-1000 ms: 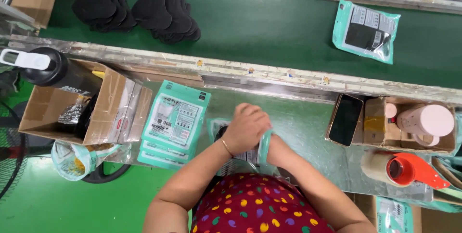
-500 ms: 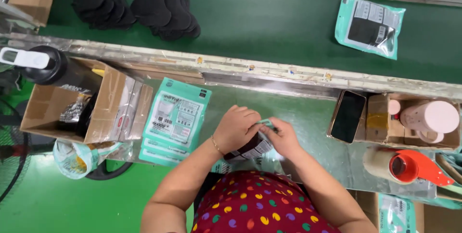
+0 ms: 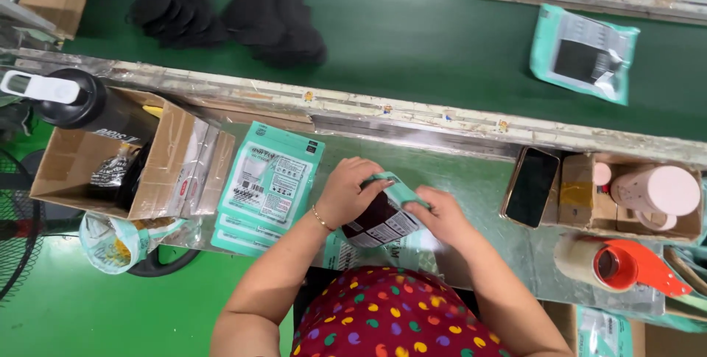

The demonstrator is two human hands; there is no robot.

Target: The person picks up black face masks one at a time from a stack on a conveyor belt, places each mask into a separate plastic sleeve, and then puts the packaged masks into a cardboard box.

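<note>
My left hand [image 3: 345,193] and my right hand [image 3: 444,215] both grip one teal pouch [image 3: 381,215] with dark contents, held just above the metal worktop [image 3: 471,180] in front of me. The left hand holds its left edge near the top, the right hand pinches its right top corner. A stack of flat teal printed pouches [image 3: 269,180] lies just left of my left hand. More flat packaging lies under the held pouch.
Two piles of black masks [image 3: 228,18] and a filled teal pouch [image 3: 583,53] lie on the green conveyor belt [image 3: 412,47]. An open cardboard box [image 3: 110,165] with a black bottle [image 3: 81,103] is left. A phone [image 3: 530,186], pink cup [image 3: 655,191] and tape dispenser [image 3: 618,265] are right.
My hands have drawn slightly apart along the pouch's top edge, and the pouch with its dark contents now shows between them. The filled pouch on the belt sits about where it was.
</note>
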